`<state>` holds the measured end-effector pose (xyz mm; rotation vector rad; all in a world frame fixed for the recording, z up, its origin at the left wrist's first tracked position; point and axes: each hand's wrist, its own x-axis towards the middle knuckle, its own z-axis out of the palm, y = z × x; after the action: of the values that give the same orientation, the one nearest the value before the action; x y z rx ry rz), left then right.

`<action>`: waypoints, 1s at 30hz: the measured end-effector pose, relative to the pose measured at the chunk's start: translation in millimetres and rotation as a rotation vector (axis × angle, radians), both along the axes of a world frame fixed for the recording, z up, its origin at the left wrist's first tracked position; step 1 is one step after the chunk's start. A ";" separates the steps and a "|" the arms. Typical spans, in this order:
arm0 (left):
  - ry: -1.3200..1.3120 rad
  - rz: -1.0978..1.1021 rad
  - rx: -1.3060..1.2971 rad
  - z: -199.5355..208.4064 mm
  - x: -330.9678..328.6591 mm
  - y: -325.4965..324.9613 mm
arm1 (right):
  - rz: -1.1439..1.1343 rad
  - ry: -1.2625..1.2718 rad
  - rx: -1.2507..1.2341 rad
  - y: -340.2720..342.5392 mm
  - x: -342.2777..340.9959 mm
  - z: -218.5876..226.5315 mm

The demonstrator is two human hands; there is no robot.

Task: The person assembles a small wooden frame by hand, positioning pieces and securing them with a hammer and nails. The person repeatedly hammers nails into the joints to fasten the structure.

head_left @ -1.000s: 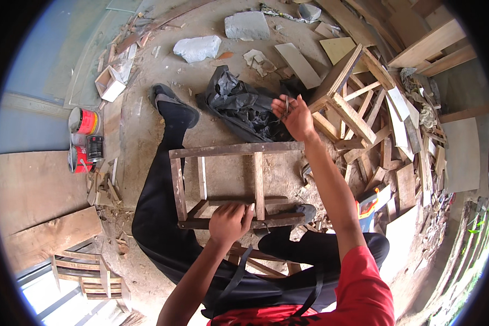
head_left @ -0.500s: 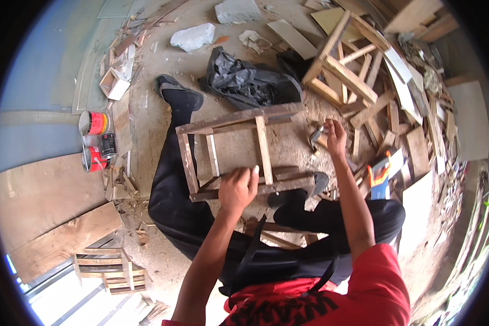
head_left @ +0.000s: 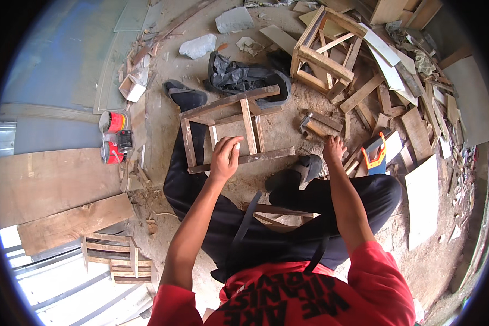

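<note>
A wooden stool frame (head_left: pixel 247 127) lies on its side on the dirt floor between my legs. My left hand (head_left: pixel 224 158) is at its near rail, thumb and fingers pinched together. A small pale tip shows at the fingertips, too small to name. To the right, a claw hammer (head_left: pixel 316 128) lies on the floor, its head pointing away to the left. My right hand (head_left: pixel 335 150) is down at the near end of its handle, fingers bent over it. The palm side of that hand is hidden.
A handsaw with an orange handle (head_left: pixel 376 157) rests beside my right knee. Another wooden frame (head_left: pixel 326 54) stands among scrap boards at the far right. A black plastic bag (head_left: pixel 236 76) lies ahead. Several cans (head_left: pixel 113 122) stand at left near a plywood sheet (head_left: pixel 60 185).
My right hand has come down from above the floor to the hammer's handle. My left hand stays pinched near the stool frame's near rail. The whole view has shifted slightly.
</note>
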<state>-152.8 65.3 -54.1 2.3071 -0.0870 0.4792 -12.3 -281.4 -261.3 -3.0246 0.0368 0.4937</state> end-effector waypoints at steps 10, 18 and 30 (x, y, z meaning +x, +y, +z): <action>-0.037 -0.039 0.066 4.7 -30.0 -38.9 | 0.216 -0.049 0.318 -3.3 -1.4 48.1; -0.129 0.015 0.039 -17.0 -22.6 -37.8 | 0.009 0.030 1.006 21.5 -72.9 203.9; -0.179 0.034 -0.014 -22.1 -24.6 -34.1 | 0.164 0.147 0.786 82.4 -199.2 320.6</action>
<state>-177.4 31.2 -76.2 2.2510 -0.1318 0.7006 -211.5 -199.0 59.3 -2.2274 -0.3200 0.5721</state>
